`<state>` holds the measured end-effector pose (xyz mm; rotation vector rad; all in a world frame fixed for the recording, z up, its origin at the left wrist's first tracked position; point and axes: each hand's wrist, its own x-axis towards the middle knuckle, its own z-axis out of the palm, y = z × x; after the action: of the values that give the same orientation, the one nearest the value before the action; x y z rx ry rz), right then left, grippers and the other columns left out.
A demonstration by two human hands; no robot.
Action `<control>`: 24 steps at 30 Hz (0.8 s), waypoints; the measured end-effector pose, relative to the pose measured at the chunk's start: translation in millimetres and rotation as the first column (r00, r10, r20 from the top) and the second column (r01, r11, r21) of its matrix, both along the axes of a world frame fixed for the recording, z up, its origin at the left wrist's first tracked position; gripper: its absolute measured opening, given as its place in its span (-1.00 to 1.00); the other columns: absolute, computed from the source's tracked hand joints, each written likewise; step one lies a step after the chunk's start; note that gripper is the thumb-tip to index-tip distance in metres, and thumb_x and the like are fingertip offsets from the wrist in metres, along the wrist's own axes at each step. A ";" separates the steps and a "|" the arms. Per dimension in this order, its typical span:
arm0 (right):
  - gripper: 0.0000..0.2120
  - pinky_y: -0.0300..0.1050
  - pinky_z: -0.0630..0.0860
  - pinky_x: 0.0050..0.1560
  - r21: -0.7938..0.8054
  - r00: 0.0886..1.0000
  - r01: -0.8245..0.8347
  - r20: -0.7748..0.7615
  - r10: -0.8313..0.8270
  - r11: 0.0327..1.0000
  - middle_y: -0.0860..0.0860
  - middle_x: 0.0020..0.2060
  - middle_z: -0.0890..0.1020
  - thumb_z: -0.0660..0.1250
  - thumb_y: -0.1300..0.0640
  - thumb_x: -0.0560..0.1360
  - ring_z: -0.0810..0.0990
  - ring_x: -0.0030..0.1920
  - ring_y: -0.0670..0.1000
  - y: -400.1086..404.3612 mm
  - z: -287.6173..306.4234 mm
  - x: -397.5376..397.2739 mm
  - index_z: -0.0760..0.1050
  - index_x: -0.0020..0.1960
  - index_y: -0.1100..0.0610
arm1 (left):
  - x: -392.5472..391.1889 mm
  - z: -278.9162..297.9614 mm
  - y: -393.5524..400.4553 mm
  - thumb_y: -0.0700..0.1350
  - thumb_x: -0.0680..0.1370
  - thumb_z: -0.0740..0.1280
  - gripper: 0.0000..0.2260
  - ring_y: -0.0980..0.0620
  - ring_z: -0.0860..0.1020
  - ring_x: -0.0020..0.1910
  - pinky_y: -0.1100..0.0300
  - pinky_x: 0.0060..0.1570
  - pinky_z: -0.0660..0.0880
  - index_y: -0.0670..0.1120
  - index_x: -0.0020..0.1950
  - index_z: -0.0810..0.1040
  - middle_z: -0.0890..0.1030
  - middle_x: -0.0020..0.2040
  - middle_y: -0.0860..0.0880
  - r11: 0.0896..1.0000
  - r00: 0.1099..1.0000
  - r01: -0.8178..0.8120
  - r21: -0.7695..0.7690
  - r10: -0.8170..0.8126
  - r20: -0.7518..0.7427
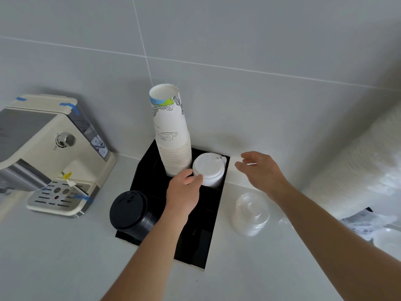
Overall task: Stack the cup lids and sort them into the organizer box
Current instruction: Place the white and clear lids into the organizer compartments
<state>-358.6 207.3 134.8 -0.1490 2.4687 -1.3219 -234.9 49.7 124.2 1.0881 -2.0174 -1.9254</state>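
Observation:
A black organizer box (196,246) sits on the white counter against the wall. A stack of white lids (209,171) stands in its back right compartment. My left hand (184,190) rests over the box with its fingertips touching the left side of that white stack. A stack of black lids (130,213) fills the front left compartment. A stack of clear domed lids (250,213) stands on the counter right of the box. My right hand (259,170) hovers open above the counter, right of the white lids and behind the clear ones.
A tall stack of printed paper cups (171,131) rises from the box's back middle. A cream coffee machine (52,153) stands at the left. A white ribbed sleeve of cups (355,166) and clear plastic wrap (364,224) lie at the right.

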 end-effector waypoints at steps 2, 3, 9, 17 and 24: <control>-0.61 -0.18 0.45 0.03 -0.047 0.999 0.013 0.047 -0.011 0.999 -0.10 0.13 0.64 0.42 -0.03 0.48 0.61 0.04 -0.08 13.0 2.6 3.4 0.55 0.29 -0.02 | 7.3 -1.0 2.1 -0.05 0.49 0.39 -0.68 -0.07 0.61 0.15 -0.05 0.23 0.53 -0.05 0.24 0.57 0.65 0.13 -0.10 0.998 0.999 -0.003 0.055 0.005 -0.032; -0.61 -0.20 0.44 0.01 -0.069 0.997 0.020 0.072 -0.015 0.997 -0.12 0.09 0.66 0.42 -0.02 0.47 0.61 -0.02 -0.10 19.0 3.5 5.5 0.56 0.29 -0.03 | 12.0 -1.1 3.7 -0.08 0.52 0.39 -0.74 -0.02 0.62 0.11 0.02 0.19 0.55 -0.03 0.21 0.58 0.66 0.10 -0.07 0.995 0.999 0.002 0.095 0.002 -0.044; -0.67 -0.20 0.51 -0.09 -0.089 0.991 0.093 0.104 -0.083 0.992 -0.14 -0.06 0.68 0.44 -0.03 0.45 0.61 -0.10 -0.07 53.5 -3.2 20.3 0.63 0.21 -0.06 | 39.2 -2.8 27.3 -0.17 0.57 0.35 -0.91 -0.02 0.64 0.06 0.09 0.12 0.55 0.01 -0.02 0.61 0.68 0.04 -0.08 0.963 0.996 0.076 0.260 -0.062 -0.060; -0.63 -0.16 0.43 0.09 -0.120 0.960 0.180 0.239 -0.148 0.976 -0.05 0.05 0.63 0.46 0.04 0.48 0.57 0.00 -0.05 84.7 -39.9 34.6 0.60 0.27 0.04 | 58.0 -18.8 67.4 -0.17 0.56 0.35 -0.93 -0.01 0.61 0.04 0.11 0.14 0.52 -0.03 -0.09 0.61 0.64 -0.02 -0.09 0.898 0.988 0.125 0.422 -0.150 0.027; -0.59 -0.07 0.44 0.24 -0.130 0.938 0.215 0.304 -0.168 0.968 0.00 0.07 0.62 0.46 0.08 0.48 0.54 0.03 -0.01 97.2 -70.1 35.0 0.56 0.30 0.11 | 45.0 -53.9 88.7 -0.09 0.57 0.36 -0.71 0.03 0.57 0.17 0.09 0.22 0.49 -0.10 0.29 0.52 0.61 0.09 0.00 0.862 0.983 0.067 0.503 -0.143 0.115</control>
<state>-323.6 304.5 64.7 0.2403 2.1708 -1.5034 -190.0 138.4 70.3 1.2781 -1.7104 -2.5893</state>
